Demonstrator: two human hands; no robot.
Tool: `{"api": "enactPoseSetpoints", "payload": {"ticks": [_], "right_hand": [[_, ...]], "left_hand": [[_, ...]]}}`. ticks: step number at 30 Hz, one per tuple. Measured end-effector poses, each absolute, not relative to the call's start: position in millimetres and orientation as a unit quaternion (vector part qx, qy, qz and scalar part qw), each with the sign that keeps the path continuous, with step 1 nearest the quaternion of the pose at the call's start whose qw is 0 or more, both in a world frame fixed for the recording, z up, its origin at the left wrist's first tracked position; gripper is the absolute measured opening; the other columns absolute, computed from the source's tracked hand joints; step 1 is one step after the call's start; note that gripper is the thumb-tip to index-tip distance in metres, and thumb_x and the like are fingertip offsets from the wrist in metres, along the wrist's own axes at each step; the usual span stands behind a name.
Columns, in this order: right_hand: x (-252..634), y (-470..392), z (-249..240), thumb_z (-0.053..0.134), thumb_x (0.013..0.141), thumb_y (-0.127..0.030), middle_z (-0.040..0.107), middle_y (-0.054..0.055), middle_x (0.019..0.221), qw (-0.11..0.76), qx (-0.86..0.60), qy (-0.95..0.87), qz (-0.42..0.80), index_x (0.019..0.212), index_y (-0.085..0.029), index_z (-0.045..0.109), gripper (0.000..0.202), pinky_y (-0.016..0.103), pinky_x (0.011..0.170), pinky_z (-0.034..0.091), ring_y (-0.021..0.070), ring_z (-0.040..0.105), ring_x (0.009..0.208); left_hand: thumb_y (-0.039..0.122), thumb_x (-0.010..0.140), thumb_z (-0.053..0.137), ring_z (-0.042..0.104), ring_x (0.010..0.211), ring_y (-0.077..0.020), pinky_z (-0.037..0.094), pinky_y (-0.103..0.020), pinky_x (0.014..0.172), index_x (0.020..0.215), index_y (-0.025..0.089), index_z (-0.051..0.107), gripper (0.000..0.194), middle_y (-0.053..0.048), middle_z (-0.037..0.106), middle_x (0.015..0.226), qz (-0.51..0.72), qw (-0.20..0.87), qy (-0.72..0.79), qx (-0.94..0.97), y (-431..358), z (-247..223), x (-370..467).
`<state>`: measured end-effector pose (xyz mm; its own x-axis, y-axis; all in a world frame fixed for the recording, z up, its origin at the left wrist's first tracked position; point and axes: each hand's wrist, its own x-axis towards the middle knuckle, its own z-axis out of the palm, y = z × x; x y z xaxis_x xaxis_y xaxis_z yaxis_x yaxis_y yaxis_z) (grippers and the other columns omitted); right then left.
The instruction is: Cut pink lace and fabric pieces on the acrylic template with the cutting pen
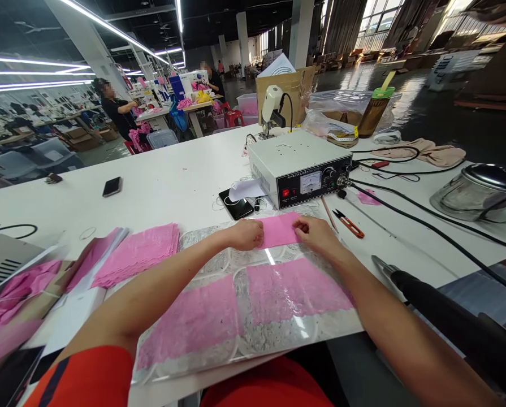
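Note:
My left hand and my right hand each pinch one end of a small pink fabric piece, held flat at the far edge of a clear glossy work board. Two larger pink lace pieces lie on the board nearer to me, one at the left and one at the right. A stack of pink lace pieces rests left of the board. Both hands are closed on the fabric edges.
A white control box with a dial sits just beyond my hands, a black phone beside it. Orange snips and black cables lie to the right, with a black hand tool near my right forearm. Other people work at far tables.

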<state>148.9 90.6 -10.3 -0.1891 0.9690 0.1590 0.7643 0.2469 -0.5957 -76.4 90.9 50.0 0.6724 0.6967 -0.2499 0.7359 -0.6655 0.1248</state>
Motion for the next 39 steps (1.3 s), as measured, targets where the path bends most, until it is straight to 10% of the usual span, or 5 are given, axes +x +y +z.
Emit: {"api": "enactPoseSetpoints", "payload": {"ticks": [39], "right_hand": [[139.6,73.8,-5.6,0.066,0.075,-0.029,0.068,0.004,0.091,0.348,-0.416,-0.819,0.186,0.089,-0.02,0.065,0.017,0.032,0.078,0.049,0.0192,0.06,0.086]], "left_hand": [[0.016,0.072,0.053,0.048,0.063,-0.0125,0.035,-0.023,0.057,0.065,0.015,0.056,0.007,-0.001,0.053,0.068,-0.026,0.274,0.383,0.882,112.1,55.8,-88.6]]}}
